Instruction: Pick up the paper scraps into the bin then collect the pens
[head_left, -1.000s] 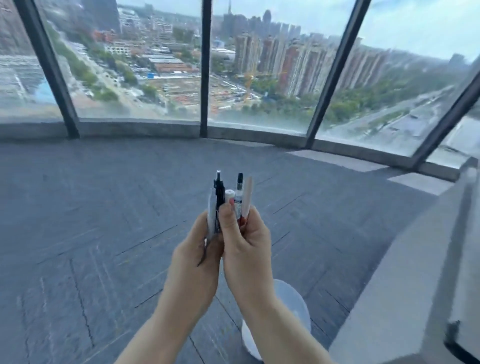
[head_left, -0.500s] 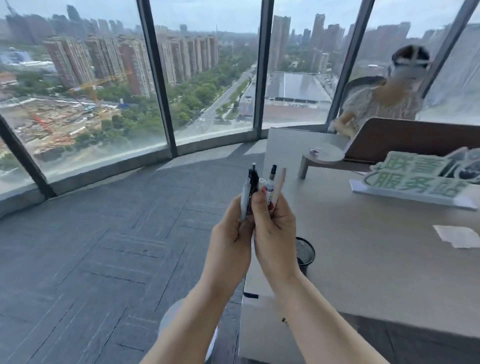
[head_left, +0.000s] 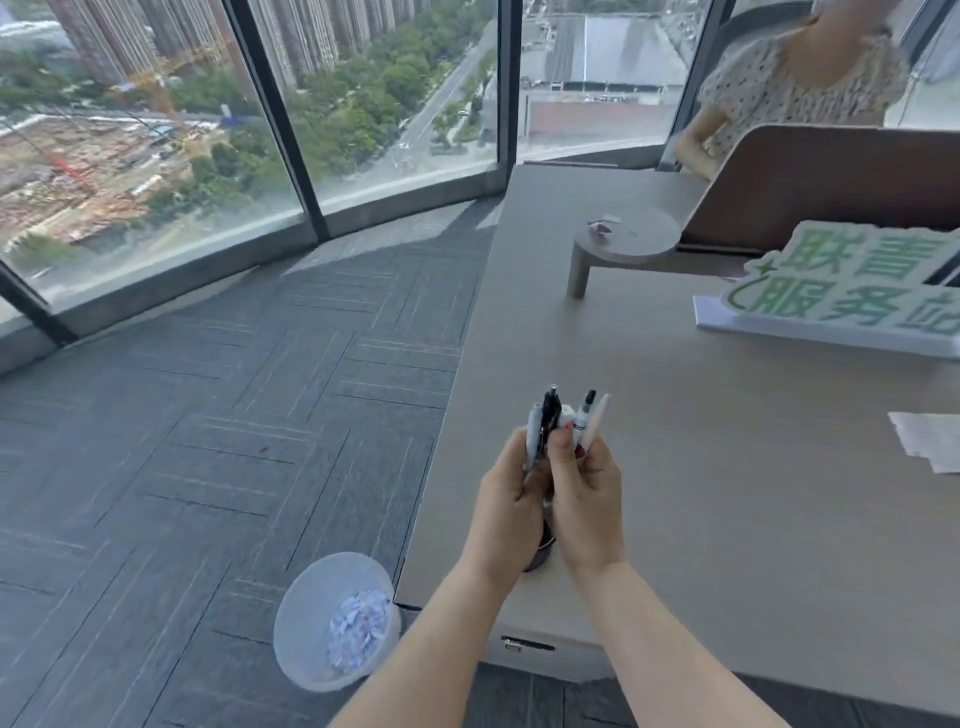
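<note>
A bundle of several pens (head_left: 569, 418) stands upright, tips up, gripped between both hands above the left part of the beige desk (head_left: 727, 493). My left hand (head_left: 506, 499) wraps the grey and black pens on the left side. My right hand (head_left: 587, 499) holds the white ones on the right. Directly below the hands, a dark pen cup (head_left: 540, 556) on the desk is mostly hidden. On the floor to the left stands a translucent white bin (head_left: 311, 608) with paper scraps (head_left: 358, 629) lying inside.
A white paper sheet (head_left: 930, 441) lies at the desk's right edge. A green-and-white sign (head_left: 841, 291), a small raised shelf (head_left: 628, 239) and a brown divider (head_left: 831, 182) stand farther back. Another person (head_left: 789, 83) sits behind the divider. Grey carpet and floor-to-ceiling windows are on the left.
My view has swung right and down, from the windows to the desk. Both hands kept the pens and now hover over the pen cup. The bin with scraps has come into view.
</note>
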